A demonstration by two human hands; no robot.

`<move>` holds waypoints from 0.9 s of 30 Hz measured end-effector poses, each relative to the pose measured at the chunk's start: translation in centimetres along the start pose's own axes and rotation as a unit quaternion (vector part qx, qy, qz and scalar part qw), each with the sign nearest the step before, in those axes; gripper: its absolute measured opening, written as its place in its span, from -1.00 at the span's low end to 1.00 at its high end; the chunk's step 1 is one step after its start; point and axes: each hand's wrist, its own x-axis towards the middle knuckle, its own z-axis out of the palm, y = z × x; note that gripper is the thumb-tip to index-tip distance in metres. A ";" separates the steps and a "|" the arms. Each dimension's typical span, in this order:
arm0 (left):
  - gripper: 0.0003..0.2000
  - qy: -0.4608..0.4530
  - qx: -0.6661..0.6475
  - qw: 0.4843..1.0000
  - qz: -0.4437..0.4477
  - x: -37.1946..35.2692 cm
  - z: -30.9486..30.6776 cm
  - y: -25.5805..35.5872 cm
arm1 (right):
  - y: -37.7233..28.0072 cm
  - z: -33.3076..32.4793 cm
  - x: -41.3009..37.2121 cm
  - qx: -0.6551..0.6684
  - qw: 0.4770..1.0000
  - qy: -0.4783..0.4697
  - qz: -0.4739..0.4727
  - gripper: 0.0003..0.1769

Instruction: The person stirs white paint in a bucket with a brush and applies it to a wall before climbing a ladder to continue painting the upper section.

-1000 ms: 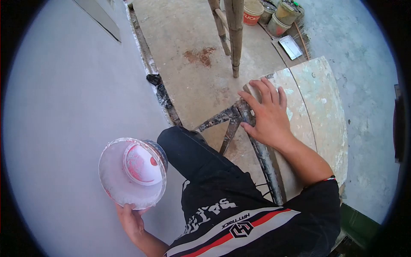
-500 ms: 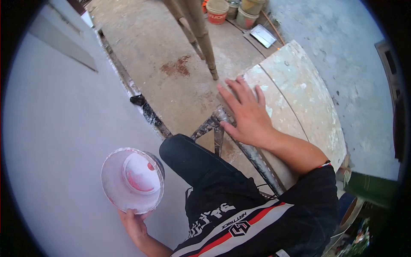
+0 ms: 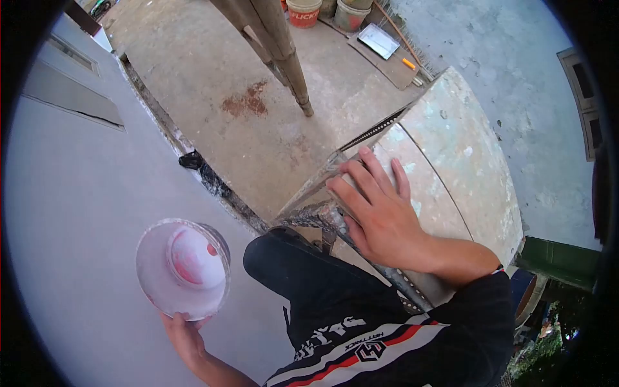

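My left hand [image 3: 185, 335] grips the near rim of a paint bucket [image 3: 149, 271]. The bucket is tilted so that its inside faces me, and pinkish-white paint [image 3: 193, 255] shows at the bottom. Over the left edge of a paint-spotted board [image 3: 471, 174] lies my right hand [image 3: 387, 216], fingers spread and slightly bent, with nothing held. Its thumb is close to a speckled metal frame [image 3: 332, 216] beside the board. Whether the palm presses on the board is hidden.
Bamboo poles [image 3: 280, 51] stand ahead on the concrete floor [image 3: 180, 77]. Farther off are several buckets [image 3: 303, 11], a paint tray [image 3: 378, 41] and an orange roller [image 3: 409, 64]. A pale wall [image 3: 77, 213] runs along my left. My bent knee [image 3: 277, 255] is beside the frame.
My right hand has moved down toward me, along the board's edge. The bucket in my left hand has shifted slightly left in view. The camera view has turned, showing more floor by the tray.
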 end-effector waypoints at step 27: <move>-0.23 0.036 0.095 0.995 -0.009 4.0 4.9 9.7 | 0.8 0.5 -0.3 0.037 0.999 -0.003 -0.008 -0.41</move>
